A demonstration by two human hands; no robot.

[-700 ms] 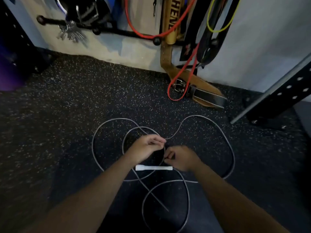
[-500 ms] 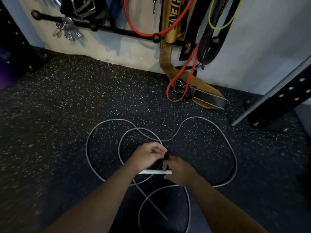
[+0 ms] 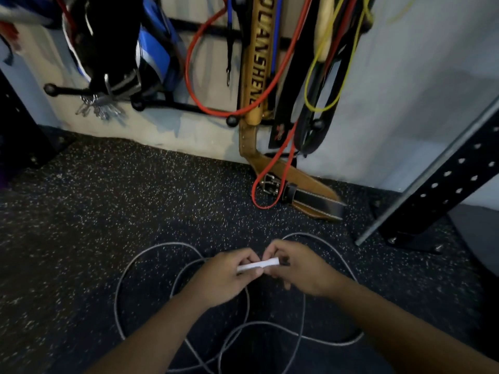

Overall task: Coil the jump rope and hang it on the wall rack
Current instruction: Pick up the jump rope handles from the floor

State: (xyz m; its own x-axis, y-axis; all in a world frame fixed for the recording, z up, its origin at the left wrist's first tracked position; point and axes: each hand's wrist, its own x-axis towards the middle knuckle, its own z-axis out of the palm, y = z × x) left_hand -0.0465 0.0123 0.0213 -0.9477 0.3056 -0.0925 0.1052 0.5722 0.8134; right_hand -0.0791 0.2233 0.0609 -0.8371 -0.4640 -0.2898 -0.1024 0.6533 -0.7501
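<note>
A grey jump rope [image 3: 118, 287] lies in loose overlapping loops on the speckled black floor. Its white handle [image 3: 258, 265] is lifted off the floor and held level between both hands. My left hand [image 3: 224, 279] pinches the handle's left end. My right hand [image 3: 299, 268] grips its right end, where a dark part shows under the fingers. The black wall rack [image 3: 189, 106] with ball-tipped pegs runs along the wall above, crowded with hanging gear.
A tan leather lifting belt [image 3: 256, 76] hangs from the rack and trails onto the floor. Red [image 3: 272, 168] and yellow [image 3: 324, 103] bands, black straps, a blue bag [image 3: 156, 49] and carabiners [image 3: 100, 109] hang there too. A black perforated rack upright [image 3: 445, 184] leans at right.
Both hands have lifted the white handle off the floor and hold it higher. The view has tilted up, showing more of the wall rack.
</note>
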